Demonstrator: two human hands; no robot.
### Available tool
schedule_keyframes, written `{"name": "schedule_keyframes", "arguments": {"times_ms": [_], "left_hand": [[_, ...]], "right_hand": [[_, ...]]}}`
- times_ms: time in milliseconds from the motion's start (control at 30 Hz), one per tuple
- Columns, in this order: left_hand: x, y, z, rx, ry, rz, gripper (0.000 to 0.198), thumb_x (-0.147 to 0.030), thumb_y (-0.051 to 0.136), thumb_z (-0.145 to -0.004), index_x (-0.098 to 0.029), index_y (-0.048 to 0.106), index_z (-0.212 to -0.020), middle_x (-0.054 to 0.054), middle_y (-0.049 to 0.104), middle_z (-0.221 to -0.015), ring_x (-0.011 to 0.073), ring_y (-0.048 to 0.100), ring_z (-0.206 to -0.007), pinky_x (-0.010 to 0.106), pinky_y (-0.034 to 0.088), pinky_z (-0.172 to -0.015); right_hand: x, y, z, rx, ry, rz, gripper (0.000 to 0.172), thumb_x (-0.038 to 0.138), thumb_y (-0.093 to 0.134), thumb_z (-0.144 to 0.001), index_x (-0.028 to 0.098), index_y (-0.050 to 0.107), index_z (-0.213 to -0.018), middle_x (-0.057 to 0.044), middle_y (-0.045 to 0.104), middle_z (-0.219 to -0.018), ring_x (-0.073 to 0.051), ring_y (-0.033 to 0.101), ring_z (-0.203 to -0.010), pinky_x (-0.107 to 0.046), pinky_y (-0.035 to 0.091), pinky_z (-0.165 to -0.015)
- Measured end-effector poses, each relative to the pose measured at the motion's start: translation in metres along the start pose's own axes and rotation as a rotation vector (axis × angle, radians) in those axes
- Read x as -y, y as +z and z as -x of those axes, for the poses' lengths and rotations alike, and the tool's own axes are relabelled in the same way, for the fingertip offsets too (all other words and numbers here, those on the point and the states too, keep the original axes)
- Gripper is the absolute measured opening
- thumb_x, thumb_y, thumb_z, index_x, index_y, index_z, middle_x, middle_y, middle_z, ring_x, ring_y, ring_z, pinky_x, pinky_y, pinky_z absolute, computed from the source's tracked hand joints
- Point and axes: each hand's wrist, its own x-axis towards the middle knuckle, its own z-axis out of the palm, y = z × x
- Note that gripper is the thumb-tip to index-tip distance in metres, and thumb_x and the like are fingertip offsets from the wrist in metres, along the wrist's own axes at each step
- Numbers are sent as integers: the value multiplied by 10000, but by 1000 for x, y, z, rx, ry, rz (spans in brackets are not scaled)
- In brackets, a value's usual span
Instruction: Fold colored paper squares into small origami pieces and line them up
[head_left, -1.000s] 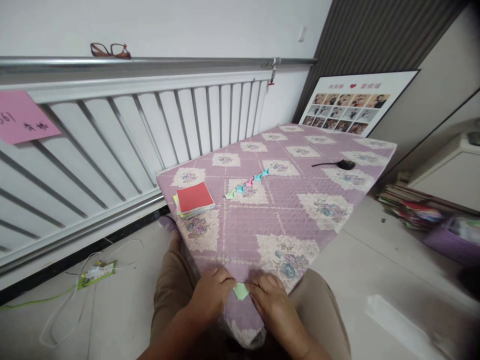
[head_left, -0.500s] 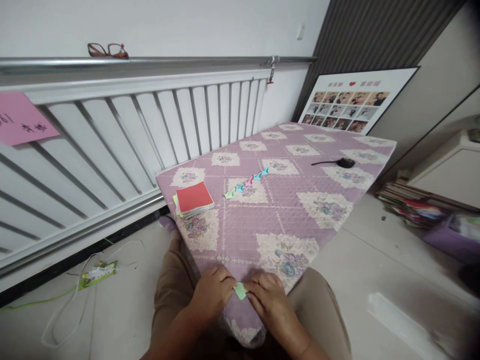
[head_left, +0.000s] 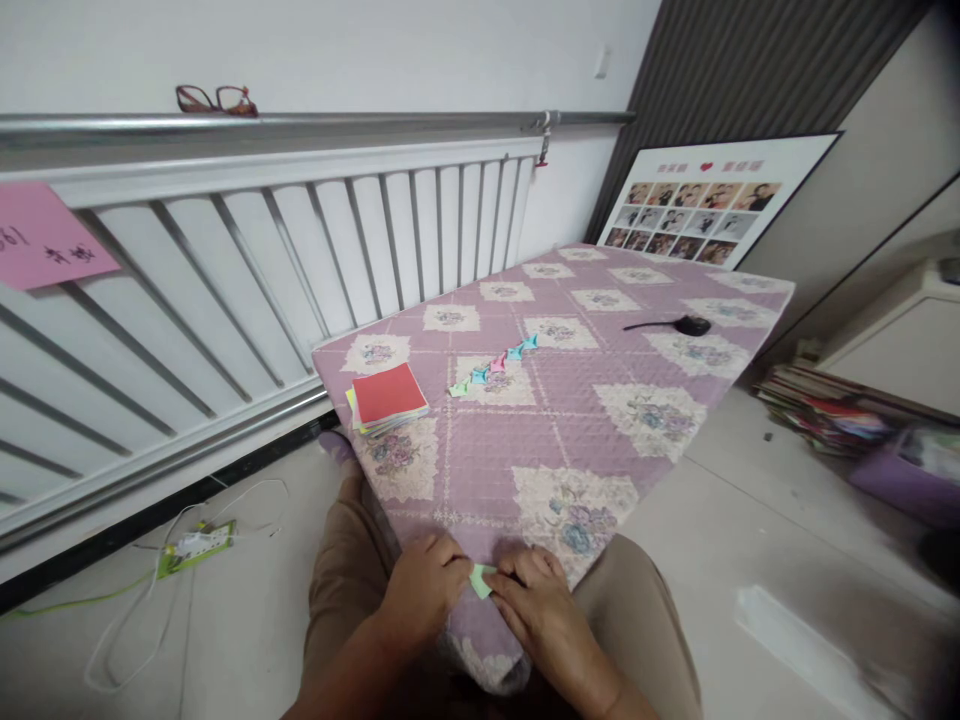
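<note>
A small piece of light green paper [head_left: 481, 581] lies at the near corner of the table, between my two hands. My left hand [head_left: 431, 583] pinches its left edge, fingers curled. From the other side my right hand [head_left: 531, 590] grips the right edge, its fingertips covering part of the paper. Farther up the cloth is a slanted row of several small folded paper pieces [head_left: 498, 364] in green, blue and pink. To their left sits a stack of coloured paper [head_left: 390, 395] with a red sheet on top.
A purple flowered cloth [head_left: 510, 440] covers the table. Toward its far right lies a black object with a thin handle [head_left: 690, 325]. A white radiator [head_left: 337, 240] runs along the left side, and a photo board [head_left: 690, 205] leans behind. A power strip [head_left: 196, 545] is on the floor.
My right hand has shifted slightly on the green paper, whose visible part looks a little narrower. My left hand stays nearly in place, and the other things have not moved.
</note>
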Motion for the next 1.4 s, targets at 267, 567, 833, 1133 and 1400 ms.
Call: {"name": "schedule_keyframes", "arguments": {"times_ms": [267,567,833,1133,1400], "left_hand": [[-2,-3,0,-38,11,-28,88,-266,596,-884,-224,673,-893,18,606,-847,176,528,-818,293,418,-712],[2,-2,-2,-40,38,-34,57,-265,628,-862,-215,655,-852,3,607,-854,169,523,-798,286,402,-680],[1,-3,-4,-30,20,-11,43,-250,649,-844,-214,669,-854,6,618,-868,171,535,-829,281,416,-702],[-3,-2,2,-124,-4,51,138,-181,626,-841,-218,662,-969,14,629,-968,183,536,-876,305,447,-780],[-20,14,21,-188,0,-9,284,-214,571,-873,-226,586,-1157,30,607,-1119,206,518,-1023,362,409,-919]], "right_hand": [[1,1,5,27,-14,32,431,45,516,-799,296,578,-1144,-15,572,-926,-181,532,-879,-444,330,-929],[3,-1,8,182,22,93,428,93,561,-804,297,566,-1180,-32,599,-1013,-203,550,-967,-502,308,-994],[13,-1,11,247,62,198,491,266,695,-766,330,555,-1233,-67,623,-1145,-276,536,-1089,-539,311,-997],[16,3,16,301,71,289,634,256,760,-688,327,524,-1272,-75,597,-1242,-307,521,-1137,-548,321,-988],[16,5,21,270,62,327,588,283,741,-709,322,531,-1257,-65,596,-1243,-288,520,-1132,-512,312,-993]]}}
